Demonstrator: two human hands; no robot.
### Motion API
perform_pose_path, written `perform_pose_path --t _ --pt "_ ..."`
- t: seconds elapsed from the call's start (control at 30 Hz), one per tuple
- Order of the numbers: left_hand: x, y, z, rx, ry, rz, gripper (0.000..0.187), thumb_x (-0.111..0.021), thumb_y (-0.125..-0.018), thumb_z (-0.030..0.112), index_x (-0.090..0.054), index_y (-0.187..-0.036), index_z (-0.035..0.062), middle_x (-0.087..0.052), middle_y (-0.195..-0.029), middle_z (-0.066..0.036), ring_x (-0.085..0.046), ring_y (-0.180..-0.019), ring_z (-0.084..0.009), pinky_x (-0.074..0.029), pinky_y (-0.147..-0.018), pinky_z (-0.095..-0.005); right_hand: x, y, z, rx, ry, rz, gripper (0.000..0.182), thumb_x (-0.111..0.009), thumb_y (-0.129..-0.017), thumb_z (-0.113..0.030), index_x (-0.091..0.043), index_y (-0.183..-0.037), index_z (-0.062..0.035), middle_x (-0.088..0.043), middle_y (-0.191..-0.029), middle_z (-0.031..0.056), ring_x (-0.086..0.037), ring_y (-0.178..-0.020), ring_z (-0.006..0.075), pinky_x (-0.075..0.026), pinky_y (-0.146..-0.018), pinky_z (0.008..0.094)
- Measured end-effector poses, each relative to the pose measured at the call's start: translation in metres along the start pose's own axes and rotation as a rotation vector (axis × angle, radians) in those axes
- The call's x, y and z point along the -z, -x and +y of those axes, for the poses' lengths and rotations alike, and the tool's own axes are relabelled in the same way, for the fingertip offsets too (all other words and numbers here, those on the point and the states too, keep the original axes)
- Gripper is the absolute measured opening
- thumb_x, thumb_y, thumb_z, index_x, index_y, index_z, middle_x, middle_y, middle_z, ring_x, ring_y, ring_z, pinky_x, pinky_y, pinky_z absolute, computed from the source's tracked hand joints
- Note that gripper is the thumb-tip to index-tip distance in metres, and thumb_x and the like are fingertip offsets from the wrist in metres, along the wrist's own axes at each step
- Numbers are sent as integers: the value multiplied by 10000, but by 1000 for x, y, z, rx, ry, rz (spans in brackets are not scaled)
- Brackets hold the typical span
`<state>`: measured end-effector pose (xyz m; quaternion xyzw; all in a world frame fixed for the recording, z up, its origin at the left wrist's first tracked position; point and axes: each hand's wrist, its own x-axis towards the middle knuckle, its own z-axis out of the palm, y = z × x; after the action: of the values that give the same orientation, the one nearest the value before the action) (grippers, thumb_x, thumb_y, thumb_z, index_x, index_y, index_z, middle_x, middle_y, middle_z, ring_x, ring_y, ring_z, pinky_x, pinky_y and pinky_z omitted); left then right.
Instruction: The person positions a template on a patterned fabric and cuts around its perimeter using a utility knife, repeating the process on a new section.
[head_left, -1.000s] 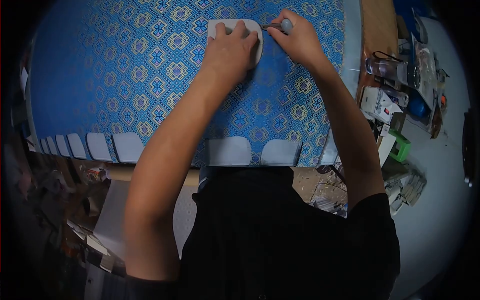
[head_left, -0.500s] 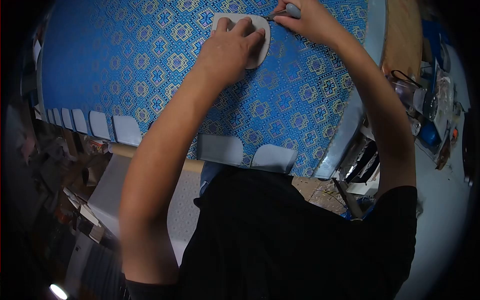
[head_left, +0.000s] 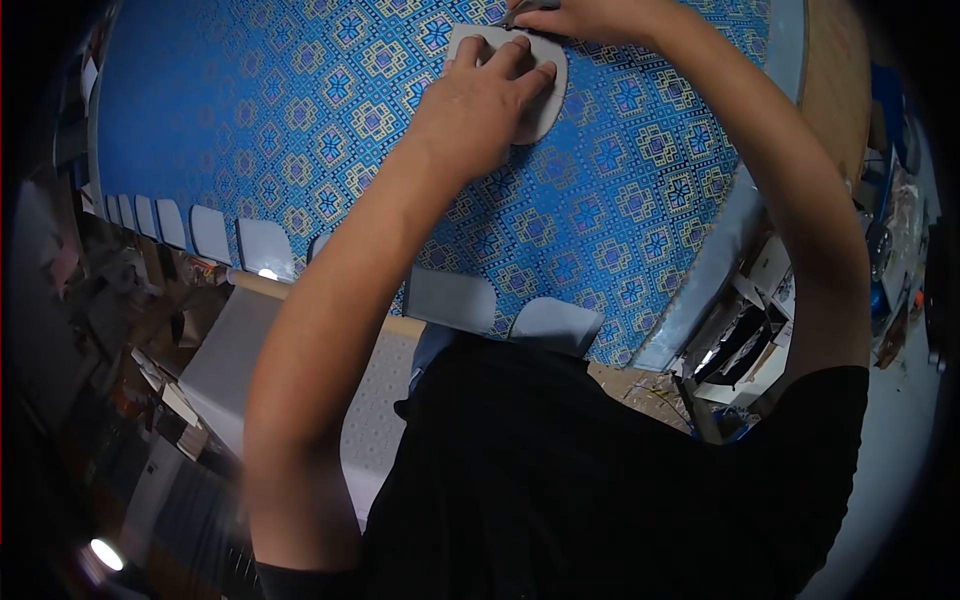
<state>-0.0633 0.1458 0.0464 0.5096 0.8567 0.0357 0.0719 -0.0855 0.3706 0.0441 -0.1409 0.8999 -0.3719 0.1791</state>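
Blue cloth (head_left: 590, 235) with yellow and purple geometric motifs is spread over the table before me. With fingers spread and slightly bent, my left hand (head_left: 475, 110) presses a light grey rounded template (head_left: 545, 118) flat against the cloth. My right hand (head_left: 590, 20), at the top edge of the view, is closed round a grey-handled knife (head_left: 532, 7). The knife is beside the template's far edge; its tip is hard to make out. Along the cloth's near edge run several rounded cut-outs (head_left: 450, 298), where a grey surface shows.
A metal strip (head_left: 690, 300) borders the table on the right, with a wooden board (head_left: 838, 90) beyond. Below the near edge are a cardboard roll (head_left: 258, 284) and a pale textured sheet (head_left: 375, 415). Boxes and clutter (head_left: 750, 345) lie at the right.
The view has shifted, so the table and both arms appear farther right. My right hand has moved up and left along the template's far edge with the knife. My left hand stays on the template.
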Motion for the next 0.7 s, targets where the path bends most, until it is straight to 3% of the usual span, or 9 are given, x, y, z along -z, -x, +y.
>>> perform_pose_path --t 0.3,0.37,0.5,0.57,0.7 --pt "-3 1 -2 0 63 6 662 -795 -768 73 -633 -1391 224 -542 -1453 -114 -543 -1257 -404 -476 -1097 -444 -8 -32 -1 26 21 -85 185 -787 -887 -127 -658 -999 -57 -737 -957 105 -733 -893 243 -576 -761 363" --pt "0 0 -1 30 77 -23 723 -816 -762 72 -606 -1429 256 -523 -1477 -84 -492 -1345 -398 -609 -979 -450 -10 -34 -1 30 26 -96 184 -787 -886 -122 -658 -999 -57 -737 -957 105 -733 -895 244 -576 -762 363" --pt "-3 1 -1 27 61 -17 726 -819 -762 74 -602 -1434 244 -530 -1467 -86 -491 -1346 -393 -612 -974 -449 -13 -37 -1 37 40 -107 184 -788 -882 -113 -658 -999 -57 -737 -957 104 -734 -898 244 -577 -766 363" --pt "-5 3 0 27 59 28 623 -759 -789 50 -647 -1382 209 -560 -1424 -86 -548 -1249 -376 -461 -1108 -443 -14 -38 -1 45 38 -109 184 -789 -881 -108 -658 -999 -57 -737 -957 103 -734 -899 244 -577 -767 362" --pt "-7 4 -1 26 90 76 613 -760 -776 37 -655 -1361 189 -560 -1422 -91 -548 -1244 -376 -484 -1088 -452 -13 -38 0 53 45 -107 184 -790 -877 -99 -658 -998 -57 -737 -958 102 -735 -902 245 -578 -771 362"
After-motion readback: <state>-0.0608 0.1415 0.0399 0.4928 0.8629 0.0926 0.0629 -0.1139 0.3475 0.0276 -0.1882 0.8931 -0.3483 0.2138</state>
